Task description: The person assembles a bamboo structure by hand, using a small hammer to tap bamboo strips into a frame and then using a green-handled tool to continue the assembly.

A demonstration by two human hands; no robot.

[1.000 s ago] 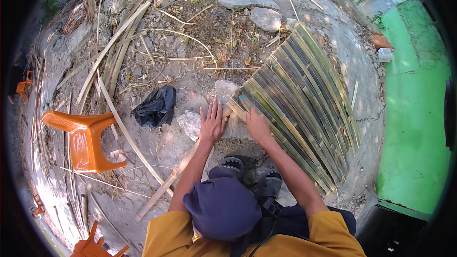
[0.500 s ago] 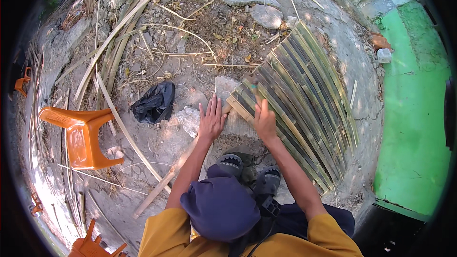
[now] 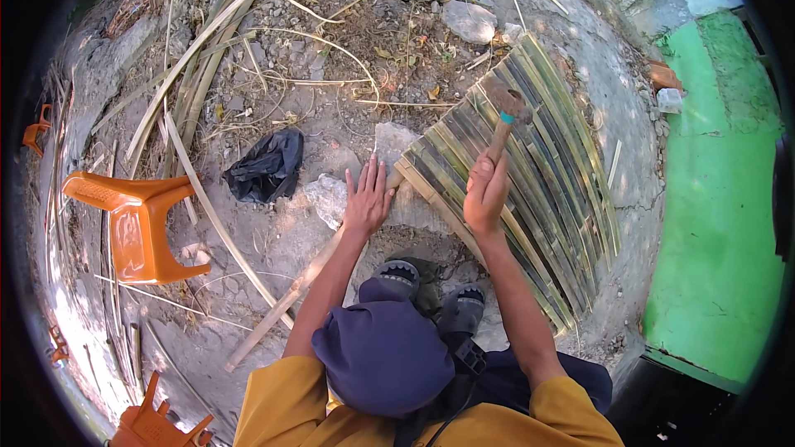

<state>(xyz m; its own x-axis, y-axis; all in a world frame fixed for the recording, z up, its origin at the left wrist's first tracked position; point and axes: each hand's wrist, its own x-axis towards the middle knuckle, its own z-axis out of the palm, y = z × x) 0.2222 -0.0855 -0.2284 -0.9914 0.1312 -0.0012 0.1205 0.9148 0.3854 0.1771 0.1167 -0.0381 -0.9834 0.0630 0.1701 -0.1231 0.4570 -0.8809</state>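
Observation:
My right hand grips the wooden handle of a hammer, which has a rusty brown head and a turquoise band below it. The hammer is raised over a fan-shaped panel of bamboo slats lying on the ground to the right. My left hand rests flat, fingers stretched, on a pale bamboo strip at the panel's near-left corner. That strip runs down-left beneath my left forearm. Whitish stones lie by my left hand.
A black plastic bag lies left of my hands. Beyond it is an orange plastic chair, with another orange chair lower left. Long loose bamboo strips cross the ground at upper left. A green surface borders the right side.
My right hand has lifted the hammer up and to the right, away from the panel's corner. My left hand has stayed nearly in place.

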